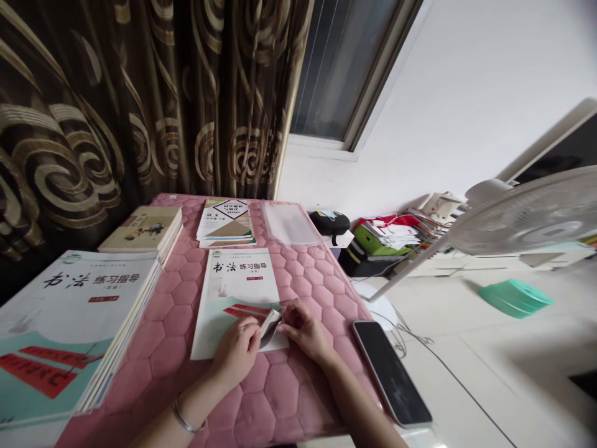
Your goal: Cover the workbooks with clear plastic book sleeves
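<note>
A thin calligraphy workbook (240,280) lies on the pink quilted table cover, its cover up. Its lower right part is hidden behind my hands, where a small bent-up piece with a pale edge and grey face shows; it looks like the book's corner. My left hand (240,345) is closed, thumb and fingers pinching this piece from the left. From the right, my right hand (303,330) pinches at the same piece with curled fingers. A silver bangle sits on my left wrist.
At left stand a stack of workbooks (69,311) and a beige book pile (142,230). More books (226,221) and a clear plastic sleeve (290,224) lie at the back. A phone (392,373) rests on the right edge; beyond it stands a white fan (527,214).
</note>
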A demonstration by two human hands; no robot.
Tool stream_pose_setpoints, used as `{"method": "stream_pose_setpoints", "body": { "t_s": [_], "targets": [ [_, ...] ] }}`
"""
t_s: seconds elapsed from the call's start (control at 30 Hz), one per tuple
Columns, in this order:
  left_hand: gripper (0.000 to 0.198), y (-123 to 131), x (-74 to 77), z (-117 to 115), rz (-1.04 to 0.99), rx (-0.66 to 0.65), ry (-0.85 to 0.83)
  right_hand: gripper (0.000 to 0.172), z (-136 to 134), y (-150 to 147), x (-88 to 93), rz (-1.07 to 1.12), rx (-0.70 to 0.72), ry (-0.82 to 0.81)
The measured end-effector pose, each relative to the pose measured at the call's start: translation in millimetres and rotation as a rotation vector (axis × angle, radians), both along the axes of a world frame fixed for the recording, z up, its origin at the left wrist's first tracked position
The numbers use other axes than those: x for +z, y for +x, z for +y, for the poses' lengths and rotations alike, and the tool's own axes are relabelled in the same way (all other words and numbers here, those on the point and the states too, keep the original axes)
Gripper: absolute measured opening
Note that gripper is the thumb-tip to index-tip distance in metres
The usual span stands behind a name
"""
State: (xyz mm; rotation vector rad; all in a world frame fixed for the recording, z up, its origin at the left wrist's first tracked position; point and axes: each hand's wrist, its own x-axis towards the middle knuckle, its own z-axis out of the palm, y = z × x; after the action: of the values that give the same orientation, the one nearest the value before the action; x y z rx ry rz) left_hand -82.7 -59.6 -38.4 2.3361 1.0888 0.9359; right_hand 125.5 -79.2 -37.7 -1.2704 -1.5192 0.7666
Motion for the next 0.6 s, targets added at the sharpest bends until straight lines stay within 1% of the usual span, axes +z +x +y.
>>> {"method": "stream_pose_setpoints", "body": {
  "t_s": [0.1, 0.17, 0.23, 0.3, 0.43, 0.53, 0.6],
  "targets": [
    [0.030, -0.4, -1.1, 0.3, -0.003, 0.001, 0.010, 0.043, -5.0, 6.8, 6.4, -0.038, 0.087, 0.031],
    [0.030, -0.6, -1.3, 0.2, -0.003, 0.004, 0.018, 0.040, -7.6, 10.1, 10.7, -0.063, 0.155, 0.029],
    [0.031, -0.8, -1.4, 0.1, 0.002, 0.008, 0.025, 0.035, -9.1, 11.4, 13.6, -0.074, 0.195, 0.013],
    [0.031, -0.8, -1.8, 0.1, 0.009, 0.011, 0.029, 0.033, -9.8, 11.1, 14.8, -0.080, 0.205, -0.011],
    [0.030, -0.4, -4.4, 0.8, 0.020, 0.022, 0.028, 0.035, -10.3, 12.2, 13.9, -0.070, 0.216, -0.057],
    [0.030, -0.1, -6.3, 1.5, 0.016, 0.012, 0.023, 0.037, -11.9, 19.5, 14.2, 0.022, 0.221, -0.043],
    [0.030, -0.1, -7.0, 1.9, 0.006, 0.004, 0.026, 0.037, -13.8, 26.2, 15.7, 0.074, 0.186, -0.015]
  ]
}}
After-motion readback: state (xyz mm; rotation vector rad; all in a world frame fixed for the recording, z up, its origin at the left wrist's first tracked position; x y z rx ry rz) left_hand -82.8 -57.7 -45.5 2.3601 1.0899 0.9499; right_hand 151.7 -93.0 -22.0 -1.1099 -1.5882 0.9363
